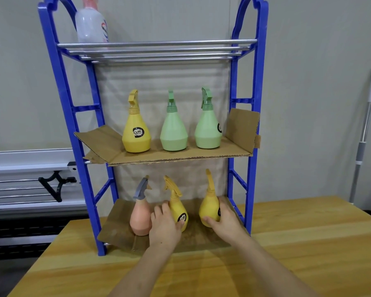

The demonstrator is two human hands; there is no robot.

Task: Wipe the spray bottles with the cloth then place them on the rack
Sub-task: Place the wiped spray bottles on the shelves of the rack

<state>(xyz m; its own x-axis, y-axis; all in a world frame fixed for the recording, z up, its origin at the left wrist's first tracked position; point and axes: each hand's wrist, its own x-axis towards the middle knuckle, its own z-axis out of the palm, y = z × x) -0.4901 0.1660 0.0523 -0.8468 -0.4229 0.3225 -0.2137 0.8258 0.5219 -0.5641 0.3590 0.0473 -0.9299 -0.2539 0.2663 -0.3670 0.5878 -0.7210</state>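
A blue rack (pixel 254 133) stands on a wooden table (pixel 298 243). Its bottom shelf holds a pink spray bottle (pixel 140 217) with a grey trigger and two yellow spray bottles. My left hand (pixel 164 225) grips the middle yellow bottle (pixel 178 207). My right hand (pixel 225 219) grips the right yellow bottle (pixel 209 205). On the middle cardboard shelf (pixel 180 158) stand a yellow bottle (pixel 136 130) and two green bottles (pixel 173 129) (pixel 208 127). No cloth is in view.
A white bottle with a pink top (pixel 91 24) stands on the top shelf of metal bars. A mop handle (pixel 364 133) leans on the wall at the right. White metal rails (pixel 26 168) lie to the left of the rack.
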